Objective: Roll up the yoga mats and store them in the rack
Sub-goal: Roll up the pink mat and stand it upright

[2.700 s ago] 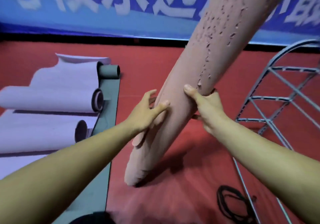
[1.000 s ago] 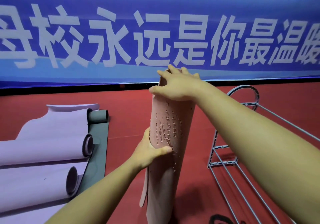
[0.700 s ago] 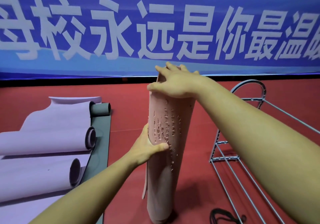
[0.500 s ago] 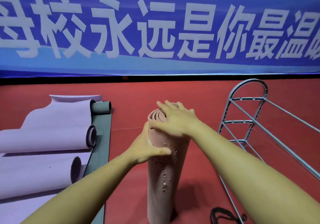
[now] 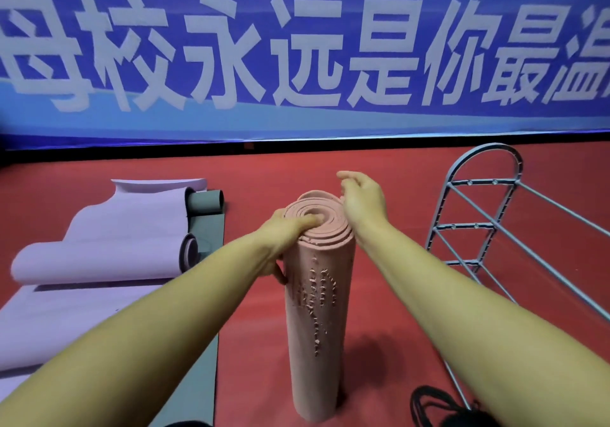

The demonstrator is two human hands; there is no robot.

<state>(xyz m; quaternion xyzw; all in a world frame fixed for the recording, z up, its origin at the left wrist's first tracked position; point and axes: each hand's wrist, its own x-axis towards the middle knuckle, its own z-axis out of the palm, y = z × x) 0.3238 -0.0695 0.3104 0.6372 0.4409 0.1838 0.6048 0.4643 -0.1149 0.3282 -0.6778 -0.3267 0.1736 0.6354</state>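
**Pink mat rolled, rack unfilled**

Pink mat [image 5: 318, 311] stands on end at centre frame on the red floor [image 5: 389, 294]. Left hand [image 5: 290, 228] grips its top edge, thumb on the coil; right hand [image 5: 363, 198] hovers loose beside it. Rack [image 5: 475, 225] at right holds nothing visible. Lavender mats [image 5: 109, 245] at left lie only partly rolled.

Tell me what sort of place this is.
Probably a school sports hall or gym: a red sports floor, a long blue banner with large Chinese characters along the wall, and yoga mats beside a metal rack.
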